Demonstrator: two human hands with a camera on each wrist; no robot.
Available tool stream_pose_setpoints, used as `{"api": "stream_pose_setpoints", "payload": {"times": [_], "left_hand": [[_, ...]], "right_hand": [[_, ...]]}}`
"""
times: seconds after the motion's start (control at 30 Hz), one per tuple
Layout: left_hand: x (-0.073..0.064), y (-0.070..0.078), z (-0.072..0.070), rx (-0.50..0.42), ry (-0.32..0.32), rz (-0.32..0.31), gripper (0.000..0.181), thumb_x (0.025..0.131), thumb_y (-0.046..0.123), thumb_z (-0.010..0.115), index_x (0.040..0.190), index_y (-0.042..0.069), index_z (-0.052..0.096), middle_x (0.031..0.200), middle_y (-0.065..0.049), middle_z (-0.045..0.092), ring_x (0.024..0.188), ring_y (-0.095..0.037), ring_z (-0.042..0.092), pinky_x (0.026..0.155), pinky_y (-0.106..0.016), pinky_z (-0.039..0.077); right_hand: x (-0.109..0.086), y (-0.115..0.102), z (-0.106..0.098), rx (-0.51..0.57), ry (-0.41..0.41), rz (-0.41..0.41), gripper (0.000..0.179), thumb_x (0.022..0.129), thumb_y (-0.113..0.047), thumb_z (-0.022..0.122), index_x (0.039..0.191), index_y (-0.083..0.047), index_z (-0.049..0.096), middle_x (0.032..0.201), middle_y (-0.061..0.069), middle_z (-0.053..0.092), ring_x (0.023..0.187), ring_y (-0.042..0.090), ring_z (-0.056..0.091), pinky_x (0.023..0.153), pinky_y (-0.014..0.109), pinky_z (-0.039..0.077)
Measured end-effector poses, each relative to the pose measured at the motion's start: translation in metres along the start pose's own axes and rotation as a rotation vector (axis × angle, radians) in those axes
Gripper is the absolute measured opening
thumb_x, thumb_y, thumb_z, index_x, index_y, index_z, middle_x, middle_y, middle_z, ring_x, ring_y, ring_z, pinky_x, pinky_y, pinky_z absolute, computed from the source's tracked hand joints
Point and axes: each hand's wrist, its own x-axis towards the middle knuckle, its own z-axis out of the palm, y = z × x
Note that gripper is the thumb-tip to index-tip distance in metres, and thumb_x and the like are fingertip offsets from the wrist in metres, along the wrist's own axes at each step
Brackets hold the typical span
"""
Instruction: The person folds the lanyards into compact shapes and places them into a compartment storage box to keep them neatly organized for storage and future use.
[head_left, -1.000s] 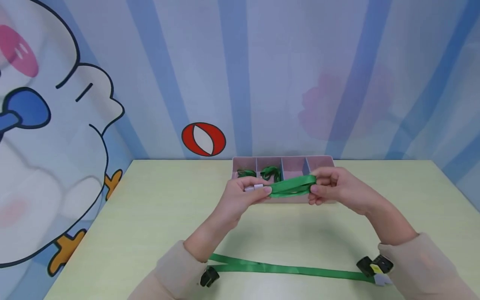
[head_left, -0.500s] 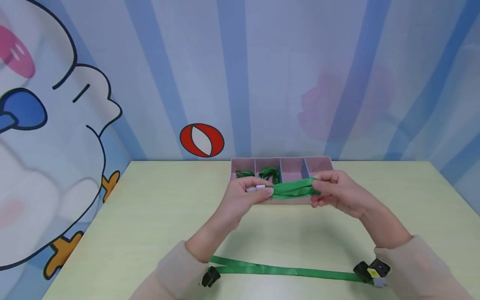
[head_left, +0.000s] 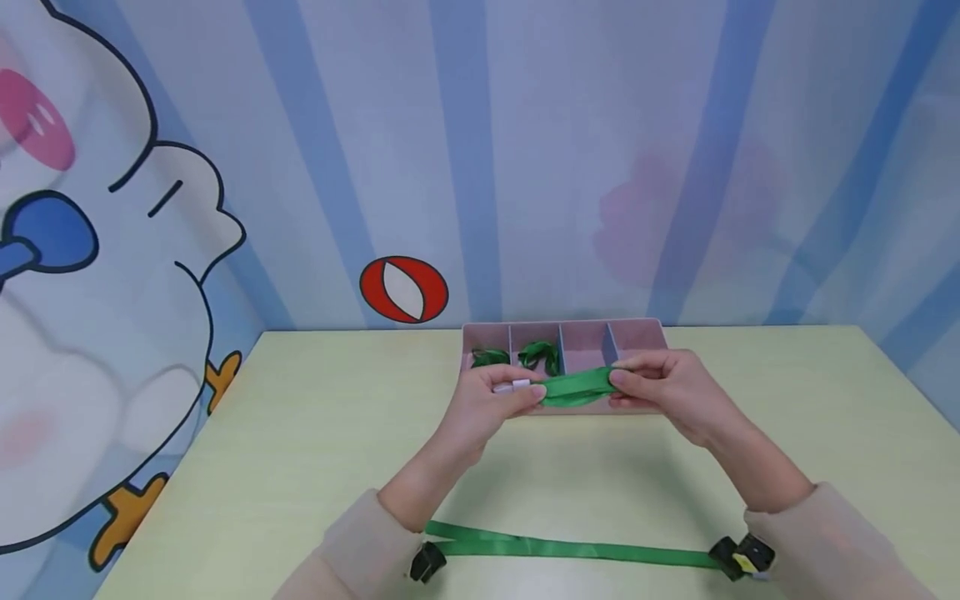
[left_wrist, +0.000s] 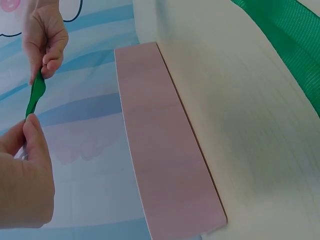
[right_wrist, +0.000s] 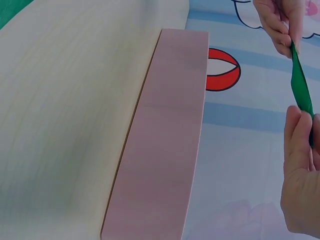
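1. Nearest you: green strap (head_left: 592,552) lying on the table (head_left: 337,433), below both hands, btwn your forearms. Black clip (head_left: 428,562) is right by your L cuff (head_left: 371,533), black buckles (head_left: 742,557) right by your R cuff (head_left: 810,533); can't tell if they touch. Drop your forearms w/o looking & a sleeve could snag & drag the lot.
2. Your L hand (head_left: 487,404) pinches one end of the folded ribbon (head_left: 576,387), thumb on top, white fitting (head_left: 521,384) poking out by the fingers. If that pinch slackens, layers prob. slide & the fold opens from this end.
3. Your R hand (head_left: 678,393) pinches the other end, thumb & fingertips only. Pull too hard & the loops may slip out, uneven; too little tension & the middle may sag or twist.
4. Ribbon itself is up in the air btwn your hands, off the table. Layers look a bit loose, so let go w/ either hand & it'd likely spring apart.
5. Just beyond your hands: pink tray (head_left: 585,348). Reach fwd too low & knuckles could knock its front wall.
6. Beyond your L fingers, in the tray's two left-hand slots: dk green bundle (head_left: 490,357) & looped bundle (head_left: 540,357). Loose loops there could catch a dangling end.
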Motion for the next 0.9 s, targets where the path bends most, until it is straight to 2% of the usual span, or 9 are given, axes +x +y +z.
{"api": "stream_pose_setpoints", "payload": {"times": [0.1,0.2,0.3,0.43,0.57,0.67,0.9], "left_hand": [[0.001,0.000,0.001,-0.003,0.009,-0.007,0.023,0.085,0.003,0.066,0.106,-0.008,0.066,0.102,-0.014,0.057,0.086,-0.027,0.065,0.080,-0.033,0.054],[0.001,0.000,0.003,0.001,0.029,-0.017,0.023,0.085,0.004,0.067,0.105,-0.007,0.066,0.100,-0.013,0.058,0.081,-0.020,0.066,0.081,-0.034,0.054],[0.001,-0.001,0.006,0.004,0.049,-0.022,0.023,0.085,0.005,0.067,0.105,-0.006,0.066,0.099,-0.012,0.059,0.078,-0.014,0.065,0.081,-0.033,0.054],[0.002,-0.005,0.011,-0.006,0.069,-0.025,0.023,0.084,0.006,0.068,0.105,-0.006,0.067,0.098,-0.012,0.060,0.080,-0.017,0.067,0.080,-0.032,0.054],[0.000,-0.009,0.015,-0.013,0.098,-0.037,0.024,0.084,0.006,0.069,0.104,-0.005,0.067,0.095,-0.011,0.062,0.082,-0.020,0.068,0.078,-0.032,0.054],[0.000,-0.012,0.017,-0.018,0.120,-0.058,0.023,0.083,0.007,0.069,0.103,-0.004,0.068,0.091,-0.011,0.062,0.081,-0.022,0.068,0.077,-0.031,0.055],[0.001,-0.013,0.022,-0.036,0.092,-0.063,0.022,0.083,0.004,0.069,0.102,-0.007,0.067,0.089,-0.011,0.063,0.077,-0.017,0.067,0.078,-0.034,0.054]], "right_hand": [[0.000,-0.002,0.003,-0.114,0.065,-0.011,0.013,0.090,-0.007,0.061,0.101,-0.003,0.067,0.083,0.002,0.070,0.075,0.014,0.068,0.072,0.028,0.055],[0.000,-0.003,0.004,-0.216,0.113,-0.005,0.027,0.091,-0.009,0.060,0.111,0.009,0.056,0.082,0.000,0.069,0.075,0.012,0.067,0.073,0.028,0.055],[0.000,-0.003,0.005,-0.275,0.151,0.013,0.031,0.091,-0.007,0.059,0.111,0.016,0.053,0.079,0.001,0.069,0.075,0.012,0.067,0.073,0.028,0.055],[0.001,0.000,0.006,-0.362,0.203,0.000,0.022,0.090,-0.006,0.061,0.099,0.014,0.056,0.074,0.006,0.067,0.073,0.013,0.067,0.071,0.028,0.056],[0.000,0.007,0.008,-0.535,0.256,-0.029,0.018,0.088,-0.010,0.064,0.090,0.007,0.058,0.072,0.009,0.065,0.069,0.014,0.066,0.065,0.027,0.056],[-0.003,0.010,0.011,-0.680,0.286,-0.059,0.017,0.087,-0.014,0.067,0.086,0.001,0.059,0.070,0.006,0.064,0.065,0.015,0.064,0.057,0.025,0.053],[-0.009,0.011,0.016,-0.909,0.346,-0.181,0.014,0.083,-0.012,0.071,0.079,-0.006,0.059,0.065,0.000,0.061,0.057,0.013,0.056,0.047,0.026,0.042]]}}
